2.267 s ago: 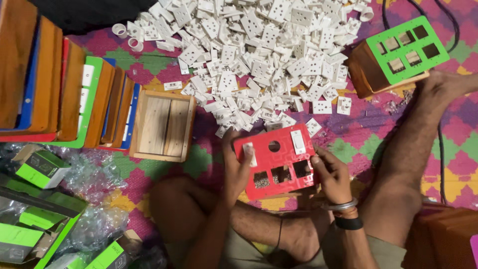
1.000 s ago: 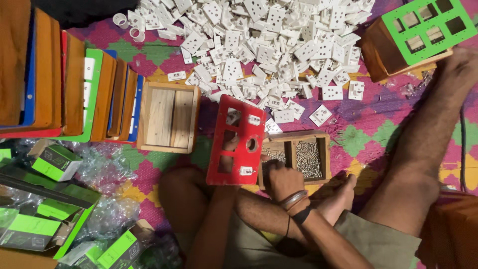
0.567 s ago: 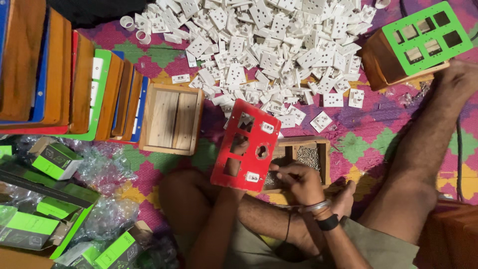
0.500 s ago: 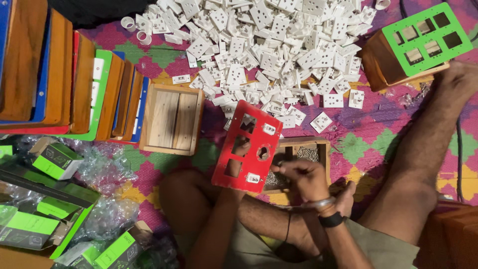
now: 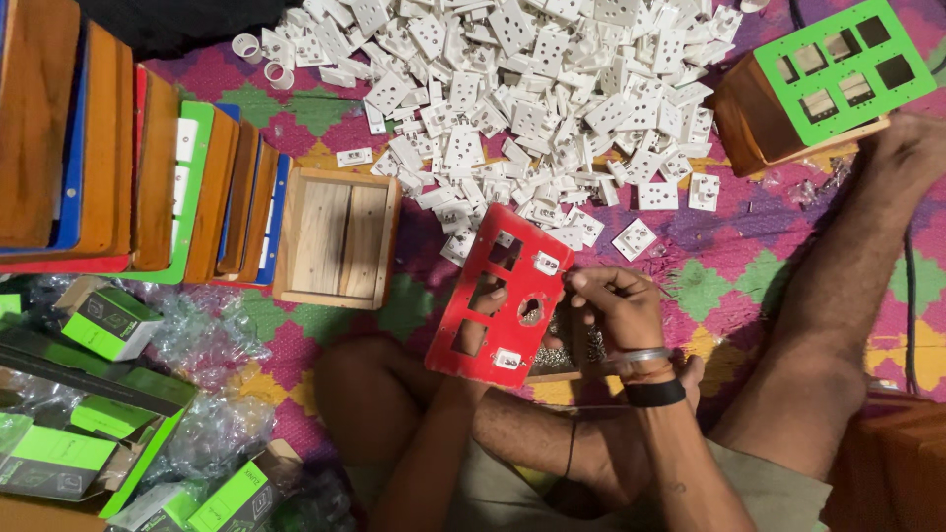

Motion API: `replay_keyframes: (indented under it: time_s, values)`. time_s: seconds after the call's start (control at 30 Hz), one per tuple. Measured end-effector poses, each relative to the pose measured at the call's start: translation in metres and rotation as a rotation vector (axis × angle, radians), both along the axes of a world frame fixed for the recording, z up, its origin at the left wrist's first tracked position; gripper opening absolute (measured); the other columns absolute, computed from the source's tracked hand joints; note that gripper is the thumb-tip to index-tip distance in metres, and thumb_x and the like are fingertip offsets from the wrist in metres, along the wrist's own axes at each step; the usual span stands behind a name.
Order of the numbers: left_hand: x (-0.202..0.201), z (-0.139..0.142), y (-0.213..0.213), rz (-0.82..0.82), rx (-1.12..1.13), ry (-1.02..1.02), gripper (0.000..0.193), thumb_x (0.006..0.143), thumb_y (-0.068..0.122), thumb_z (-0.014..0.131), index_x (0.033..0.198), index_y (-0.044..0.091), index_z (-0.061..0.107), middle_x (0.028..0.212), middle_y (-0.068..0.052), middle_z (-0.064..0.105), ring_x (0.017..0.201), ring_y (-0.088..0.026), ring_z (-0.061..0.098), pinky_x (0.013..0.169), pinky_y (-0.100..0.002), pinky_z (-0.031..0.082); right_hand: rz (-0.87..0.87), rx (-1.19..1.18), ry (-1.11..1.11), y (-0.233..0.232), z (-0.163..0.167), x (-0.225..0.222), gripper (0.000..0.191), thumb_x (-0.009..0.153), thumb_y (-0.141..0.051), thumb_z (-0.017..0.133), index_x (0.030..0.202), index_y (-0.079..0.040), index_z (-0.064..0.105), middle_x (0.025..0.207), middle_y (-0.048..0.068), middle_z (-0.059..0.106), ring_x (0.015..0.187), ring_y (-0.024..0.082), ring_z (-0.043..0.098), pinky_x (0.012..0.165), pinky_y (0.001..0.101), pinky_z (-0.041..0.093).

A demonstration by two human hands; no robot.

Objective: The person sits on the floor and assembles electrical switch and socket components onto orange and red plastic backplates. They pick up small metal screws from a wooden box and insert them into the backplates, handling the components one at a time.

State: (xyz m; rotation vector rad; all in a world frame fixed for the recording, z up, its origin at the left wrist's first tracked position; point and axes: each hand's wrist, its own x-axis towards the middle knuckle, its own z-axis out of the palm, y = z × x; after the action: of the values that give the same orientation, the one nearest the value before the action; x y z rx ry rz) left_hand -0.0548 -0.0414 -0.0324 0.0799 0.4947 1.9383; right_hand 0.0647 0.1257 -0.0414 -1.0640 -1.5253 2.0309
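A red plastic plate (image 5: 501, 296) with several cut-out windows and two white modules fitted in it is tilted up in front of me. My left hand (image 5: 485, 305) grips it from behind, fingers showing through a window. My right hand (image 5: 616, 305) is pinched at the plate's right edge, fingers closed on something too small to make out. Behind the plate lies a small wooden box (image 5: 564, 357) with small metal parts, mostly hidden. A big heap of white socket and switch modules (image 5: 532, 99) covers the mat beyond.
An open wooden box (image 5: 337, 237) lies to the left, beside a row of wooden boxes with coloured plates (image 5: 128, 177). A wooden box with a green plate (image 5: 823, 84) sits top right. Green cartons (image 5: 99, 394) and plastic wrap lie bottom left. My legs frame the work area.
The red plate went from lying flat to tilted upright in my left hand, uncovering the small box. My right hand dipped to that box, then rose to the plate's right edge.
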Motion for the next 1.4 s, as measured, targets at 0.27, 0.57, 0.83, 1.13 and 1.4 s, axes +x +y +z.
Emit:
replay_keyframes:
  time_s: [0.27,0.57,0.83,1.13,1.4]
  values:
    - [0.003,0.015,-0.002,0.013,-0.053,0.072,0.053,0.101,0.027,0.054,0.146,0.0,0.047,0.133,-0.023,0.064,0.12,-0.032,0.066,0.076,-0.046,0.064,-0.03,-0.282,0.035,-0.001,-0.011,-0.004,0.012,0.094,-0.013,0.072,0.097,-0.002,0.074,0.078,0.003,0.068,0.06,0.011,0.056,0.054,0.0239,0.044]
    - [0.004,0.007,-0.001,0.015,-0.018,0.127,0.05,0.103,0.025,0.054,0.144,-0.003,0.049,0.13,-0.022,0.064,0.117,-0.031,0.066,0.075,-0.046,0.064,-0.057,-0.146,-0.015,-0.01,-0.004,-0.008,0.011,0.094,-0.013,0.073,0.095,-0.003,0.075,0.075,0.003,0.067,0.059,0.01,0.055,0.054,0.0243,0.043]
    - [0.007,-0.003,-0.003,0.047,-0.036,-0.031,0.049,0.1,0.026,0.057,0.143,0.003,0.052,0.129,-0.017,0.065,0.111,-0.027,0.067,0.076,-0.05,0.065,-0.094,1.021,-0.14,-0.038,0.013,-0.017,0.011,0.098,-0.012,0.072,0.095,-0.001,0.07,0.085,0.009,0.065,0.068,0.021,0.061,0.059,0.0332,0.047]
    - [0.01,-0.009,-0.001,0.055,0.002,-0.018,0.051,0.1,0.026,0.057,0.146,0.003,0.05,0.135,-0.018,0.062,0.114,-0.029,0.067,0.074,-0.05,0.064,0.044,1.244,-0.259,-0.034,0.015,-0.021,0.011,0.1,-0.009,0.069,0.098,-0.001,0.062,0.088,0.017,0.062,0.077,0.038,0.061,0.064,0.0458,0.048]
    - [0.01,-0.029,0.002,0.041,0.093,-0.124,0.053,0.1,0.025,0.059,0.148,0.007,0.046,0.138,-0.017,0.059,0.12,-0.03,0.063,0.076,-0.055,0.064,0.057,1.266,-0.077,-0.032,0.02,-0.015,0.015,0.096,-0.004,0.073,0.106,0.002,0.062,0.095,0.017,0.065,0.082,0.036,0.065,0.071,0.0426,0.052]
